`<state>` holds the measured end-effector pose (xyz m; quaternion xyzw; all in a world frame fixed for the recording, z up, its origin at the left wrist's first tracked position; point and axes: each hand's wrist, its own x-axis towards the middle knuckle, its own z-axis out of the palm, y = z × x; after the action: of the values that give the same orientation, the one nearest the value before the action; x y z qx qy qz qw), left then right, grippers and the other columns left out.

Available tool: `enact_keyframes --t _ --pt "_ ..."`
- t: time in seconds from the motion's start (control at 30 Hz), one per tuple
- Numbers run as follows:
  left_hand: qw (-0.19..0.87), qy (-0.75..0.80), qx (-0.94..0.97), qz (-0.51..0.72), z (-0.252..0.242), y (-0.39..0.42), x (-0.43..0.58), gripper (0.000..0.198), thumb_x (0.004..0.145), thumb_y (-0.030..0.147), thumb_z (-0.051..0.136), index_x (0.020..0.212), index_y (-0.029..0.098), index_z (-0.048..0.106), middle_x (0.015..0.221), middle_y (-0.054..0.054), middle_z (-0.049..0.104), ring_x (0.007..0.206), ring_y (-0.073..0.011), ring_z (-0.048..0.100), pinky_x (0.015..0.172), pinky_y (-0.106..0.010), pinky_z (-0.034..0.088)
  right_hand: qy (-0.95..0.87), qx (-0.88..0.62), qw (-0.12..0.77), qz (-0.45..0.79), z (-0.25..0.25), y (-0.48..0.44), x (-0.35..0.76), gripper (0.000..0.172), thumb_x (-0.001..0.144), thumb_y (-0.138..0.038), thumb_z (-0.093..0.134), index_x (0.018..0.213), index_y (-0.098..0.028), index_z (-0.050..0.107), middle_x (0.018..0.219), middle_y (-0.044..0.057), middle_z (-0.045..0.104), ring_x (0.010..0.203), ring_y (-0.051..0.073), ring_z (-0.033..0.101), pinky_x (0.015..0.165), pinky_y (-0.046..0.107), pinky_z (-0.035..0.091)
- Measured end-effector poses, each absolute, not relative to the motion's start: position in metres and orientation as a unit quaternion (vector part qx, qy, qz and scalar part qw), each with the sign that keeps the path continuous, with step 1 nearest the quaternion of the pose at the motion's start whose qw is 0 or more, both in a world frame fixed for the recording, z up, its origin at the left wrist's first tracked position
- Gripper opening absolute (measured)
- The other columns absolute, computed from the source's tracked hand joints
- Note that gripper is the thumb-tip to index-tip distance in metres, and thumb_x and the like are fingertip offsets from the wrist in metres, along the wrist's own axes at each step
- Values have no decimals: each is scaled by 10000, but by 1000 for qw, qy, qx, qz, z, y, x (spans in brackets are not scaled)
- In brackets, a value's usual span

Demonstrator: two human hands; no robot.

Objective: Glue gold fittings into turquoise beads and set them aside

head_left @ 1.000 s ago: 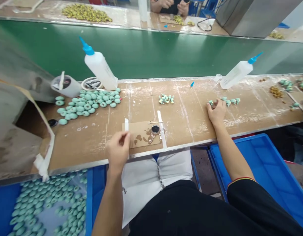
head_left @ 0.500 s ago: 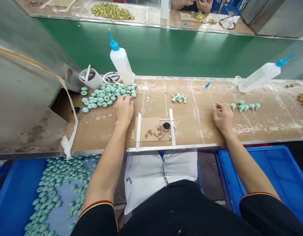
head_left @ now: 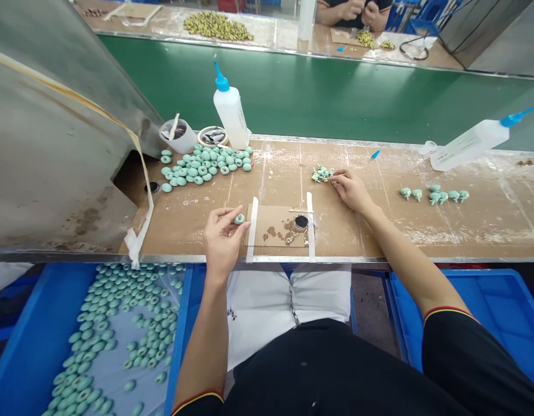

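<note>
My left hand (head_left: pixel 223 240) is raised at the front of the bench, left of the taped cardboard. Its thumb and fingers pinch a hollow green egg-shaped piece (head_left: pixel 239 219) with a dark opening. My right hand (head_left: pixel 353 190) reaches to a small pile of green-and-yellow pieces (head_left: pixel 321 174). Its fingertips close at the pile's right edge, seemingly on one small piece, partly hidden. Behind my left hand lies a heap of green egg-shaped pieces (head_left: pixel 201 167). Farther right sit several green pieces with small parts attached (head_left: pixel 435 195).
An open pot of dark liquid (head_left: pixel 301 223) stands on the taped cardboard (head_left: pixel 271 228), a thin stick behind it. Glue bottles stand upright (head_left: pixel 232 118) and tilted (head_left: pixel 470 144). A blue bin (head_left: pixel 180 323) holds many egg-shaped pieces. A co-worker's hands (head_left: pixel 362 11) are across the green strip.
My left hand has come from the heap toward me, carrying a green egg-shaped piece. My right hand has moved left from beside the green pieces to the small pile. The view has shifted slightly.
</note>
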<state>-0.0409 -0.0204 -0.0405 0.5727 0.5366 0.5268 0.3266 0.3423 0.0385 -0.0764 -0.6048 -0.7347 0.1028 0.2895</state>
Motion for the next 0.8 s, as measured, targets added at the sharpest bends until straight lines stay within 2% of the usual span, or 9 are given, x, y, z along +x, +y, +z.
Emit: enact_keyframes --t 0.13,0.23,0.37,0.5,0.67,0.8 --pt "391 549 519 525 -43 -44 -42 428 819 487 789 1122 188 829 1178 -118 753 1013 -224 744 880 -351 650 -727 -622 273 101 -73 40 346 247 965 -228 547 1044 -238 781 1102 118 680 1027 277 669 984 462 551" --pt "431 557 482 522 -46 -56 -42 462 833 545 787 1107 176 827 1084 -119 808 962 -235 769 913 -392 652 -717 -641 254 101 -70 34 352 208 947 -261 597 1007 -234 795 995 103 685 935 271 670 919 440 559" --pt "456 546 469 524 -49 -65 -38 378 760 457 866 1018 184 827 967 -92 824 808 -200 764 798 -333 654 -717 -652 223 104 -64 23 359 172 926 -274 637 955 -228 801 967 109 729 892 282 686 878 438 554" --pt "484 524 462 526 -50 -67 -31 317 704 388 894 929 181 810 916 -79 818 765 -188 755 710 -298 644 -719 -655 206 108 -56 11 360 160 936 -274 647 924 -242 803 981 108 767 949 305 711 891 439 537" --pt "511 512 447 527 -51 -69 -26 322 699 370 901 958 194 824 958 -84 822 851 -208 777 802 -323 653 -716 -668 173 109 -49 3 361 122 913 -281 692 831 -249 777 886 94 767 901 308 709 837 426 519" --pt "516 491 453 536 -51 -70 -24 289 733 367 891 973 214 842 1011 -85 818 890 -205 774 847 -330 649 -716 -665 187 102 -50 2 363 162 918 -344 698 809 -244 764 892 97 740 826 274 684 797 410 527"
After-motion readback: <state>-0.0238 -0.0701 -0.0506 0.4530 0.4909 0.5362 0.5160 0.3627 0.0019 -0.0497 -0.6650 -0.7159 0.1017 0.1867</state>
